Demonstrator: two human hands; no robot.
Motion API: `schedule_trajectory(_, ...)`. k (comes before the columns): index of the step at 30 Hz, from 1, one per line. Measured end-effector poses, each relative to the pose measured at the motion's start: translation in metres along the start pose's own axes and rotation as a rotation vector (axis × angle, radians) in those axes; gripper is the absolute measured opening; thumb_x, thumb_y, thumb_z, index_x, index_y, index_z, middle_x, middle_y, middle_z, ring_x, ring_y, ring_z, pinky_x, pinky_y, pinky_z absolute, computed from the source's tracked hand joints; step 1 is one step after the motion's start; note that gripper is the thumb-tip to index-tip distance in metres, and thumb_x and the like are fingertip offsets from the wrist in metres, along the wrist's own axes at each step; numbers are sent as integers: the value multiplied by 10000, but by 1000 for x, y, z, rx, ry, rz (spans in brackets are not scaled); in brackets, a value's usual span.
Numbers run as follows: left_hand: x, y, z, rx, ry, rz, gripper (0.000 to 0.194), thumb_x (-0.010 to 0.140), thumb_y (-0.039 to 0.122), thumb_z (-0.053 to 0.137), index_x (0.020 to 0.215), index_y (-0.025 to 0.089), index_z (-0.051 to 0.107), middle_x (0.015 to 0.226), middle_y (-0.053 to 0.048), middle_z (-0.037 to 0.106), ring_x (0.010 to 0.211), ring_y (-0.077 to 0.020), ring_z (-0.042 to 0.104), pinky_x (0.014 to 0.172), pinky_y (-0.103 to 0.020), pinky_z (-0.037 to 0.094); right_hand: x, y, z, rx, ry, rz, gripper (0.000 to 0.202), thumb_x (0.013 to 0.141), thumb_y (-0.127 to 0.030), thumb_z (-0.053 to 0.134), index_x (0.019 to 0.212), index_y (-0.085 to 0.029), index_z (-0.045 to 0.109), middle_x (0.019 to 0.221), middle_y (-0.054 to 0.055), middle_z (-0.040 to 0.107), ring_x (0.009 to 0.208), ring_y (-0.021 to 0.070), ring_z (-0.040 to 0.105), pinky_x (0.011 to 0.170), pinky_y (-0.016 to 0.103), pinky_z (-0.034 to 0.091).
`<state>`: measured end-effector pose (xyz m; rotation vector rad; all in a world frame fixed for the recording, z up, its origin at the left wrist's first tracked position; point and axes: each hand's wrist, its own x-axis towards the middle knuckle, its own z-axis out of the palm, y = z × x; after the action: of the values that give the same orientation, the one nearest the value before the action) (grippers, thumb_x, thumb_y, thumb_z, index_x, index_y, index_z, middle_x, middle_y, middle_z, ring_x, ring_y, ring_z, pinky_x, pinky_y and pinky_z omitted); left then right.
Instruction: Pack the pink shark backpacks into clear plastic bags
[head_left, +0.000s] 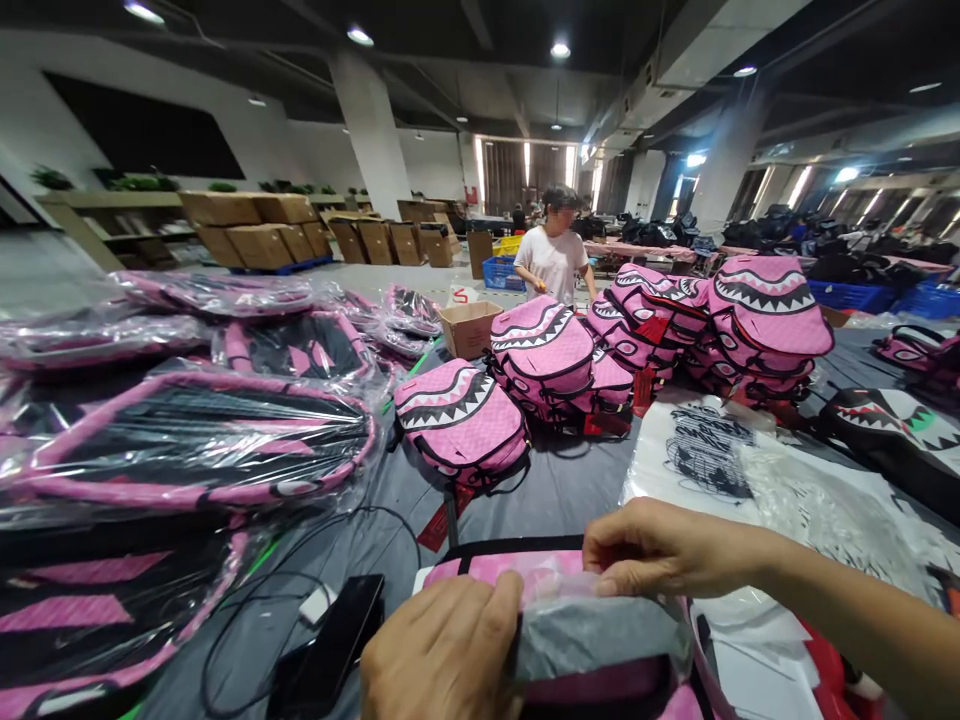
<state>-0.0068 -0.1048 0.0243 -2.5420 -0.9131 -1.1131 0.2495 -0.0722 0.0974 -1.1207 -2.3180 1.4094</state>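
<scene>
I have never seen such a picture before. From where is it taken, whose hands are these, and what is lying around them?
There is no machine here. The one picture comes from a camera worn on a person's head, looking forward and down, so the two bare hands in front are the wearer's.

The right hand pinches thin plastic over a pink and black item. The left hand lies at the plastic's left side; its exact grip is hidden.

On the grey table, a phone lies to the left, near wrapped items in clear plastic. Ahead stand pink bags with a toothed pattern; white packaging lies to the right. Another person stands beyond the bags.
</scene>
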Motion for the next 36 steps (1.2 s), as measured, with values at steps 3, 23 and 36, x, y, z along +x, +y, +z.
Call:
schedule_trajectory(3,3,-4,0,-8,78,10,225,840,98,464,1023,192,555,641,-11,582,573,-168,538,595,-298,397,2,4,0,-51,108,-152,502,937,-639,534,753,-173,551,828,10,507,740,120,452,645,228,380)
schedule_trajectory(23,35,-49,2,-1380,-612,-740,493,803,647,687,1006,221,541,830,25,469,692,-111,427,587,-201,372,0,49,26,481,164,-234,514,824,-656,695,782,-176,517,692,-59,435,553,63,354,471,203,262)
schedule_trajectory(36,55,-67,25,-1320,-696,-337,601,839,730,576,714,142,607,533,34,448,452,-74,355,433,-215,266,12,60,43,645,348,-461,465,860,-559,719,693,-170,524,686,-54,390,578,74,312,517,231,225)
